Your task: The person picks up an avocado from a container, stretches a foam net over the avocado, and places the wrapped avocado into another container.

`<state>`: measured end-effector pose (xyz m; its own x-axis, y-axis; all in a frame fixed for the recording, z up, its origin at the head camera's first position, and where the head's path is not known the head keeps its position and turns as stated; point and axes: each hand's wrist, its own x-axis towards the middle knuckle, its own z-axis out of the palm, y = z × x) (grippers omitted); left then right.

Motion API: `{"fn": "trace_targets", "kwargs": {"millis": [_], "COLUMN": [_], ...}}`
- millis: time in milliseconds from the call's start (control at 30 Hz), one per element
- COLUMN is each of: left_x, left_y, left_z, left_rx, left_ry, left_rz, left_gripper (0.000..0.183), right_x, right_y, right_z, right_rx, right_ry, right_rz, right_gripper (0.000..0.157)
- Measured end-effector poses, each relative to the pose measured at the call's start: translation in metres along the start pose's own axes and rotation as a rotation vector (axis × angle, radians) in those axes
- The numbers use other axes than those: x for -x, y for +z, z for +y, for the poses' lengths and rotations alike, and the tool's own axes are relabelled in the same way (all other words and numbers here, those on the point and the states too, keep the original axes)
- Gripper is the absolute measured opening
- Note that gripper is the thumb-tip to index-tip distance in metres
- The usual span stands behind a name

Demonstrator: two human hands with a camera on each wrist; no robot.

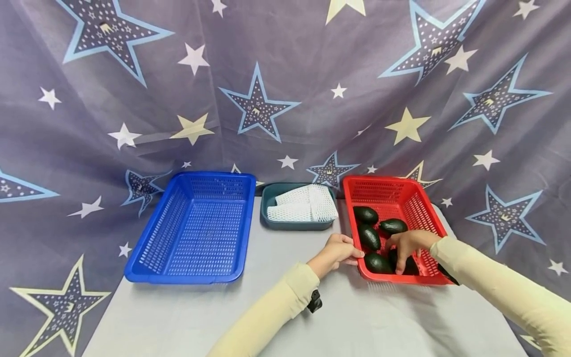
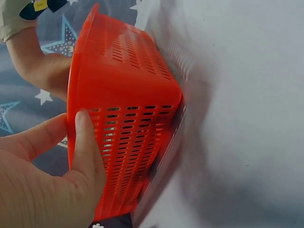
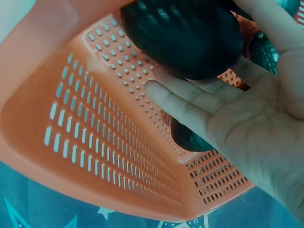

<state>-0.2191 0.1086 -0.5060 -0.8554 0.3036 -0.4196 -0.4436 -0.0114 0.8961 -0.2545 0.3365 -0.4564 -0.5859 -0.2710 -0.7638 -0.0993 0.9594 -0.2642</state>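
My left hand [image 1: 340,252] pinches the left rim of a red plastic basket [image 1: 439,225], near its front corner. In the left wrist view the thumb lies along the basket's outer wall [image 2: 128,90]. Inside the basket, my right hand [image 1: 409,243] holds a dark green avocado [image 1: 409,268] near the front wall. From the right wrist, the fingers curl around that avocado [image 3: 183,38]. Several other avocados lie about it: one at the front left [image 1: 376,263], one behind it along the left wall [image 1: 369,237], and one further right [image 1: 393,226].
On the left of the table stands a blue perforated basket [image 1: 187,275]. A small dark teal bin [image 1: 296,225] between the baskets holds white foam net sleeves [image 1: 308,204]. A star-patterned curtain [image 1: 312,134] hangs behind the table [image 1: 285,332].
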Motion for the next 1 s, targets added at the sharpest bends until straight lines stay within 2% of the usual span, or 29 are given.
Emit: {"fn": "trace_targets", "kwargs": {"millis": [333, 833, 1000], "left_x": [0.001, 0.000, 0.001], "left_y": [0.001, 0.002, 0.002], "left_z": [-0.005, -0.004, -0.004], "left_rx": [0.004, 0.004, 0.014], "left_ry": [0.006, 0.008, 0.006], "left_rz": [0.012, 0.026, 0.027], "left_gripper": [0.027, 0.026, 0.026], "right_x": [-0.007, 0.000, 0.007], "right_y": [0.008, 0.008, 0.003], "right_z": [-0.003, -0.001, 0.003], "right_rx": [0.029, -0.039, -0.075], "right_ry": [0.040, 0.008, -0.037], "right_rz": [0.001, 0.047, 0.076], "right_gripper": [0.075, 0.072, 0.072]}}
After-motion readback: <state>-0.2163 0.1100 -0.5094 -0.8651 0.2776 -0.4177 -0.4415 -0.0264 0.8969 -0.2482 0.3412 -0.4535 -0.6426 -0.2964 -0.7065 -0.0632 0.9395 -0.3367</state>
